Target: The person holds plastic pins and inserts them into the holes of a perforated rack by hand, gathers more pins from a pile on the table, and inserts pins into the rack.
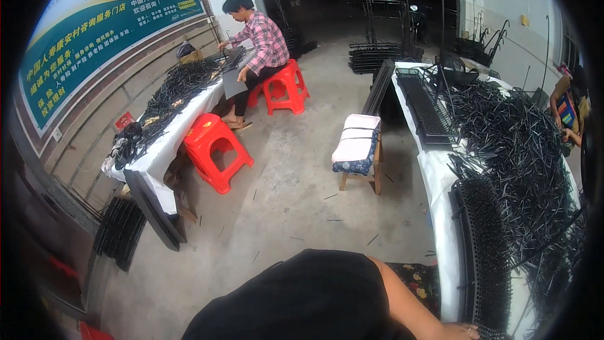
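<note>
At the lower edge my left hand, with a ring on one finger, reaches the near end of a long black mesh rack. The picture's edge cuts the hand off, and whether its fingers grip the rack cannot be made out. The rack lies along the left side of a table with a white cover. Beside it spreads a large heap of thin black strips. My right hand is out of view. My black top and bare left forearm fill the bottom middle.
Another black rack lies farther along this table. A cushioned wooden stool stands left of it. Across the floor, a person in a plaid shirt sits at a second strip-covered table. A red stool stands nearby. Another person's hand shows far right.
</note>
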